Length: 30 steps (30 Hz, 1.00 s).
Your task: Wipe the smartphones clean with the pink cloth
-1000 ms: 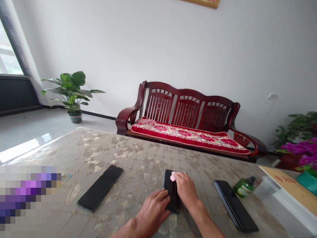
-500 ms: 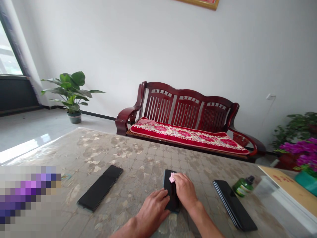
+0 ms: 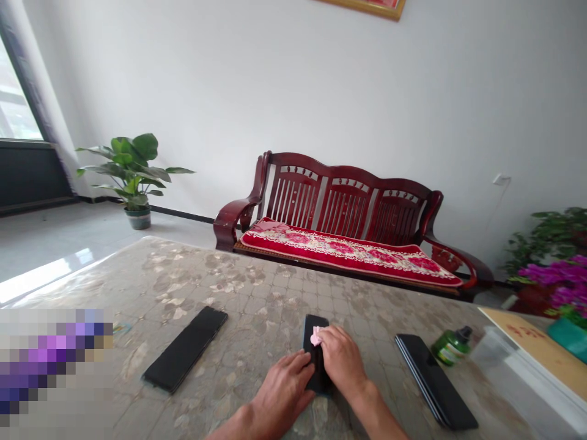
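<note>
A black smartphone [image 3: 316, 382] lies on the table in front of me, partly covered by my hands. My left hand [image 3: 285, 384] holds it by the left side, fingertips at its edge and thumb near its lower end. In my right hand [image 3: 342, 354] a small pink cloth [image 3: 315, 335] is pinched and pressed on the upper part of the screen. Another black smartphone [image 3: 186, 349] lies flat to the left. Over on the right, a stack of dark phones [image 3: 435, 382] rests beside a green bottle [image 3: 451, 346] with a black cap.
A patterned cover lies over the table [image 3: 247, 293]. At the right edge stand a clear plastic box [image 3: 509, 373], a tan board [image 3: 536, 342] and purple flowers [image 3: 559, 281]. Beyond the table is a wooden bench [image 3: 343, 201]. Something pixelated [image 3: 50, 354] lies at lower left.
My right hand has slid the pink cloth slightly down the screen, toward me. My left hand and the phone beneath it have hardly moved.
</note>
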Each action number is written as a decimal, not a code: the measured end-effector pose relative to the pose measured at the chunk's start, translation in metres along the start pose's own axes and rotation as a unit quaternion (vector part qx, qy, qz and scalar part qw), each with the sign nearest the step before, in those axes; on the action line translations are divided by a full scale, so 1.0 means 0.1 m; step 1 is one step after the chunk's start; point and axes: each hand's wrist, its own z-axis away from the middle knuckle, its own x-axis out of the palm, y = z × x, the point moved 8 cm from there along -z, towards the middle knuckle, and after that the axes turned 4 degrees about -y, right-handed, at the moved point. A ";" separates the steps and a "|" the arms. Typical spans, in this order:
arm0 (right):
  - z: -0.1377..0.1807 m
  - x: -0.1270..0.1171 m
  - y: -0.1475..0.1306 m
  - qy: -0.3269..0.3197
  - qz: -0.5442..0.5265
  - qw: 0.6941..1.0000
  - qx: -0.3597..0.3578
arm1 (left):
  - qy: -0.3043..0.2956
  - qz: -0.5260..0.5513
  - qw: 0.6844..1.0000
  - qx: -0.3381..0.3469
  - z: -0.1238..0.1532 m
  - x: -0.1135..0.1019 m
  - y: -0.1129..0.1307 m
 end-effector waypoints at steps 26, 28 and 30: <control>-0.05 0.03 -0.03 0.017 -0.016 1.000 0.011 | -0.002 0.003 1.000 -0.003 -0.01 0.00 -0.02; -0.03 0.02 -0.06 0.011 -0.016 1.000 0.006 | 0.001 0.003 1.000 -0.003 -0.02 -0.02 -0.01; -0.04 0.02 -0.06 0.006 -0.010 1.000 0.007 | 0.003 0.000 1.000 -0.002 -0.02 -0.03 0.00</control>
